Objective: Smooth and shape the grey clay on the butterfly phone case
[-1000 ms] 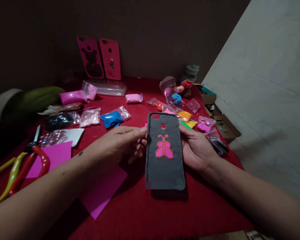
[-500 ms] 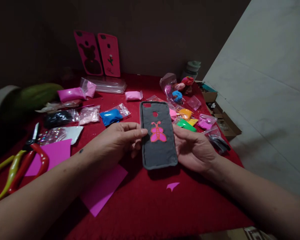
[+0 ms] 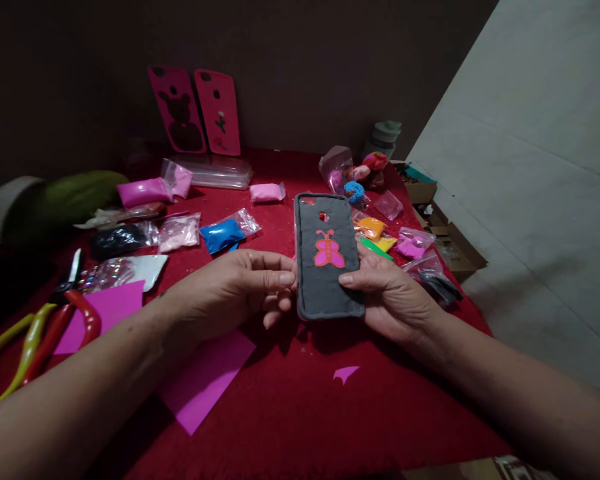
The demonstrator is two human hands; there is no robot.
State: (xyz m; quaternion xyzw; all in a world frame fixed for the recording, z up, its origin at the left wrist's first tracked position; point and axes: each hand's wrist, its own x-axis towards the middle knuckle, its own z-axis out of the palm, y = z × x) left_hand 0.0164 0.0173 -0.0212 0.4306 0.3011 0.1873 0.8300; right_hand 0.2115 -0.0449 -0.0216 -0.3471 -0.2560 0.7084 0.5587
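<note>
A dark grey phone case [image 3: 330, 290] is held up above the red cloth, back side facing me and tilted slightly. On it sits a pink and orange butterfly [image 3: 329, 252] under a round hole. My right hand [image 3: 393, 293] grips the case's right side, thumb on the front and the other fingers behind. Thumb and fingers of my left hand [image 3: 253, 283] are pinched together at the case's left edge. Below my left wrist lies a pink sheet [image 3: 207, 383], and a small pink scrap [image 3: 346, 373] lies on the cloth in front of the case.
Two pink decorated cases [image 3: 219, 113] lean on the back wall. Bagged clay in several colours, like the blue packet [image 3: 223, 235], lies around the red cloth [image 3: 410, 413]. Red- and yellow-handled cutting tools [image 3: 43, 333] lie at left. A bottle [image 3: 384, 137] stands at back right; cardboard boxes [image 3: 453, 250] are beyond.
The phone case has moved right and slightly up. My left thumb has slid off its front to the left edge, while my right thumb has come onto the front.
</note>
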